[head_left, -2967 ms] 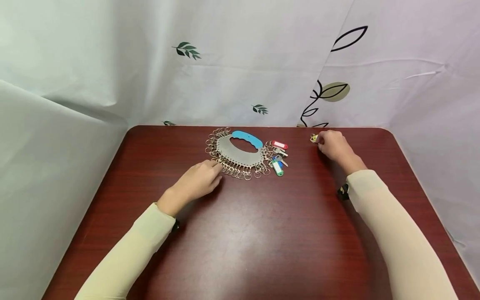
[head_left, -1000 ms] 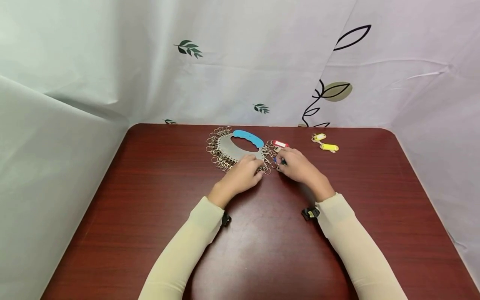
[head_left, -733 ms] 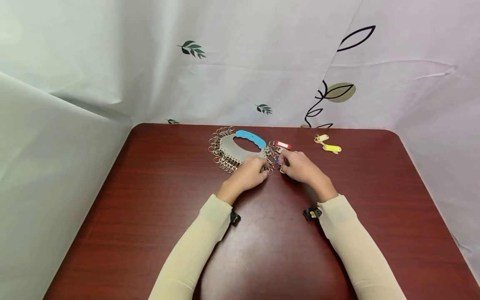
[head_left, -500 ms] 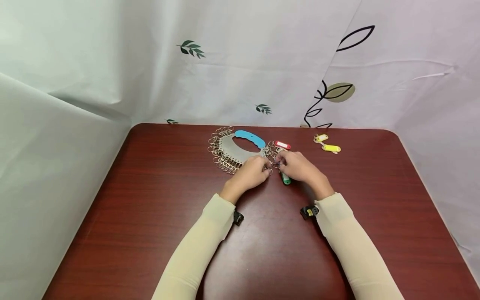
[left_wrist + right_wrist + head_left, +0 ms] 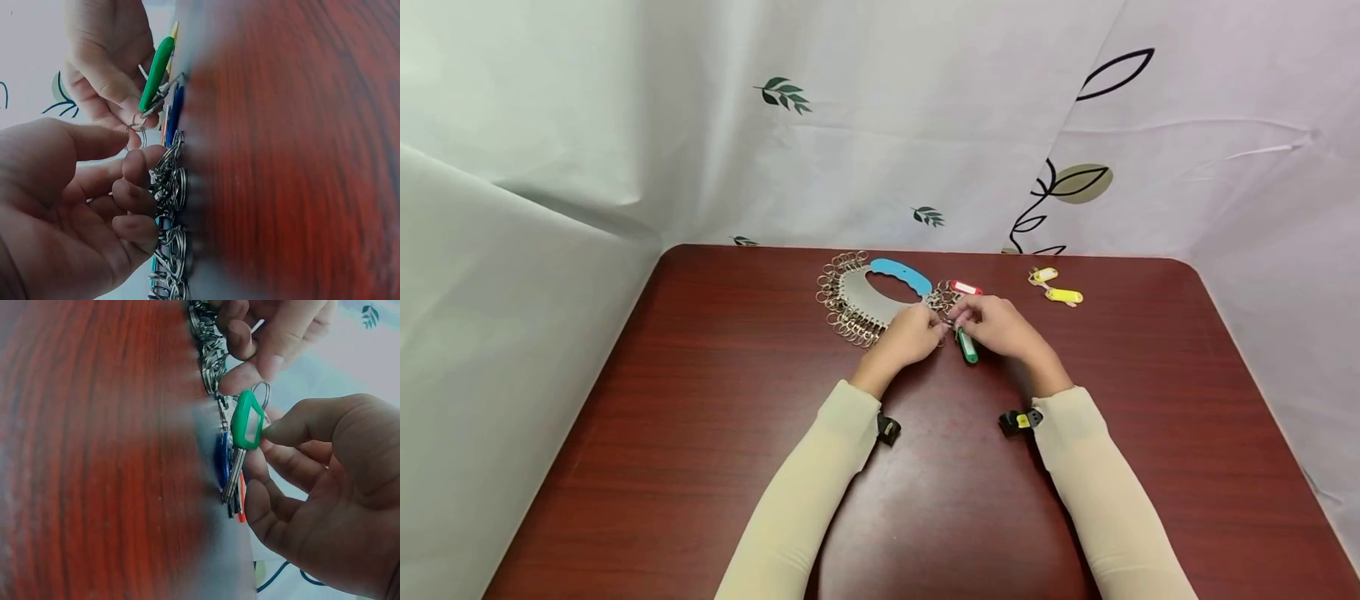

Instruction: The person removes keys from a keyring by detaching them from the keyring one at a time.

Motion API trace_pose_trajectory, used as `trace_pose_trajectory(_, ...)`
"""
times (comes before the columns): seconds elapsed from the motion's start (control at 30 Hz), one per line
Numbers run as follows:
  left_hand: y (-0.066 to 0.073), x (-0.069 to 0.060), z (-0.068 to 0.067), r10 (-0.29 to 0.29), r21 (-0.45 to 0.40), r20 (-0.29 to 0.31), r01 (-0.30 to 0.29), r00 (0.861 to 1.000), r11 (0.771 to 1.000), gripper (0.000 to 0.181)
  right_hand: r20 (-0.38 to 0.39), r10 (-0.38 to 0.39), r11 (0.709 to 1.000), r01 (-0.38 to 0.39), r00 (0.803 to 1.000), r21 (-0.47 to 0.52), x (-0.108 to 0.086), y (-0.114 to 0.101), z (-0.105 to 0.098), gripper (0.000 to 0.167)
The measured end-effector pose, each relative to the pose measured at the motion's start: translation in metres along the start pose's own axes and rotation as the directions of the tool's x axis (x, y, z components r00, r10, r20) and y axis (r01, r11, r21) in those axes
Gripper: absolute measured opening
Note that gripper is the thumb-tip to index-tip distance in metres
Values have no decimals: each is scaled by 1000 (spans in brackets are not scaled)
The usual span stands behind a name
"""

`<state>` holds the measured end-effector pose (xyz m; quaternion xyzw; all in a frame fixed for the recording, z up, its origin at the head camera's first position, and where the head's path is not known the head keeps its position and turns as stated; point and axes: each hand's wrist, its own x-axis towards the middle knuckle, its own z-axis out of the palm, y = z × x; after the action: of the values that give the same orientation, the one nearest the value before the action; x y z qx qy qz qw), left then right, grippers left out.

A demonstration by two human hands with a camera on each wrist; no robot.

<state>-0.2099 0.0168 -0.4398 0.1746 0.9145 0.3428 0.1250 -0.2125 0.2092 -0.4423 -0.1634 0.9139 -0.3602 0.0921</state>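
A green key tag [image 5: 967, 346] with a white label hangs from a metal split ring [image 5: 266, 394], and keys [image 5: 234, 478] dangle beside it. My right hand [image 5: 1002, 327] pinches the tag near its ring end between thumb and fingers. My left hand [image 5: 910, 337] pinches the ring between thumb and forefinger, close to the right fingertips. Under and behind the left hand lies a grey metal key holder [image 5: 868, 298] with a blue handle [image 5: 901, 272]. Clips with key rings [image 5: 178, 250] line its curved edge. The fingers hide part of its right end.
A red key tag [image 5: 966, 287] lies by the holder's right end, and a blue tag [image 5: 225, 456] is beneath the hands. Two yellow tags, one paler [image 5: 1044, 274] and one brighter [image 5: 1064, 296], lie at the back right of the brown table [image 5: 715, 400]. White curtains stand behind.
My right hand left the yellow tags and came left to the holder, where it picked up the green tag. My left hand slid right along the ring row, and both hands now meet at the ring.
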Motion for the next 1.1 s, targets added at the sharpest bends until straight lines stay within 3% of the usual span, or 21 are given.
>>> trace_pose_trajectory(0.13, -1, 2, -1, -49, -98, -28, 46, 998, 994, 42, 23, -32, 998, 30, 999, 63, -1, 2, -2, 15)
trace_pose_trajectory(0.3, -2, 6, -4, -105, -183, -22, 99, 994, 978, 34, 35, -49, 993, 45, 998, 111, -1, 4, -2, 15)
trace_pose_trajectory(0.53, -9, 4, -8, -104, -263, -20, 95, 994, 960, 17, 15, 2, 989, -4, 1000, 145, 0, 2, 3, 19)
trace_pose_trajectory(0.73, -17, 2, -7, -90, -303, -42, 73, 995, 950, 15, -3, 53, 988, -52, 999, 148, 1, -4, 7, 21)
trace_pose_trajectory(1.1, -20, 1, -7, -159, -391, -8, 143, 987, 909, 13, -56, 73, 993, -68, 996, 98, 2, -11, 12, 13)
